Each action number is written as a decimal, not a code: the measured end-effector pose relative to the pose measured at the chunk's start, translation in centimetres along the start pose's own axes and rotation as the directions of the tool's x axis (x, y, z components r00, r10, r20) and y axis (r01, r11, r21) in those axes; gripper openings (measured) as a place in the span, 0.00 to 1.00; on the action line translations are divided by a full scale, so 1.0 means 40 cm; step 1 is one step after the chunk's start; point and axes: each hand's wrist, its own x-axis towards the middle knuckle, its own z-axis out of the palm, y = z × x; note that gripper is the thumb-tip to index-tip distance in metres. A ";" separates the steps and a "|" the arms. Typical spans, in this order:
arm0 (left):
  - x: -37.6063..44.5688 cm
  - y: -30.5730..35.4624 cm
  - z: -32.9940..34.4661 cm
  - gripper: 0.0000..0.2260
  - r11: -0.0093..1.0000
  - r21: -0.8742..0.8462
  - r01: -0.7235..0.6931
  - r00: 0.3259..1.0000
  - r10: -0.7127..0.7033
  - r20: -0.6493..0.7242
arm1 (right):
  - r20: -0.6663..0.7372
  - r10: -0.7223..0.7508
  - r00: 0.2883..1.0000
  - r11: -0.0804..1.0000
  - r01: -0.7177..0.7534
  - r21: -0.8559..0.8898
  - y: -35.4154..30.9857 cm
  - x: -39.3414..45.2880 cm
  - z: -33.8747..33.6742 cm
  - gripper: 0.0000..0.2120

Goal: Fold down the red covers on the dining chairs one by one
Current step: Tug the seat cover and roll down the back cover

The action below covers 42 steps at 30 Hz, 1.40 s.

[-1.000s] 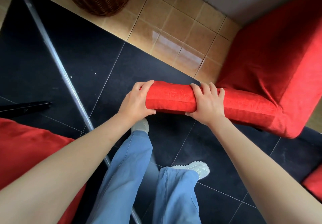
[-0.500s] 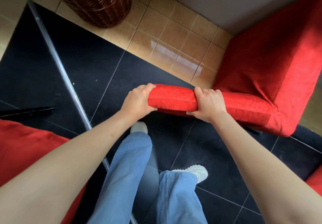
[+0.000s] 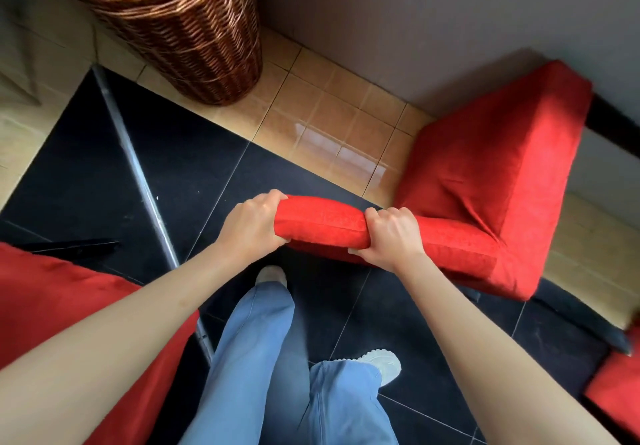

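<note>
Since a second ago my fingers have gone from lying over the top of the chair back to curled tight round it, and my view has tipped up, so more of the wicker basket and wall shows. Left hand grips the near end of the red cover on the backrest top, thumb underneath, fingers wrapped over. Right hand grips the same roll just beside it, knuckles up, fingertips tucked under the lower edge. Cover bulges between both hands. Red chair seat runs off to the right toward the wall, fabric creased near the backrest. Another red-covered chair sits lower left under my left forearm, a third red corner lower right. I'm standing on black floor tiles, blue trousers, pale shoes. Metal floor strip runs diagonally at left.
</note>
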 end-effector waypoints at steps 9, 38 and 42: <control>-0.066 0.071 -0.109 0.26 0.991 0.125 -0.054 0.998 0.058 -0.027 | -0.078 0.025 0.997 1.000 -0.024 0.014 -0.012 -0.082 -0.101 0.26; -0.271 0.505 -0.245 0.34 0.957 -0.106 -0.270 0.940 0.238 -0.245 | -0.235 0.290 0.928 0.944 -0.238 0.227 0.196 -0.474 -0.314 0.24; -0.300 0.576 -0.250 0.33 0.939 -0.037 -0.342 0.909 0.320 -0.269 | -0.243 0.342 0.908 0.924 -0.277 0.265 0.225 -0.526 -0.311 0.24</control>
